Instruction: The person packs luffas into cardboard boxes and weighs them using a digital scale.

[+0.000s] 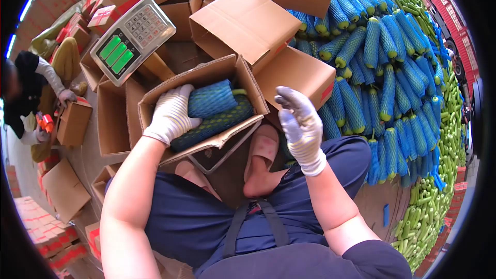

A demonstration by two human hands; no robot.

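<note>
An open cardboard box (253, 90) stands between my knees, resting on a metal scale platform (227, 152). Inside lie green zucchini in blue foam net sleeves. My left hand (173, 112), in a striped white glove, reaches over the box's left side, its fingers and thumb around the end of the upper netted zucchini (212, 99). Below that one lies another netted zucchini (222, 120). To the right of the box, my gloved right hand (302, 126) is raised in the air, fingers apart and holding nothing. How full the box is underneath cannot be seen.
A scale display (133, 41) with green readouts stands beyond the box. Cardboard boxes (245, 23) crowd the front and left. Netted zucchini (372, 72) are piled at right, with bare zucchini (429, 212) behind. A co-worker (44, 88) handles a small box at far left.
</note>
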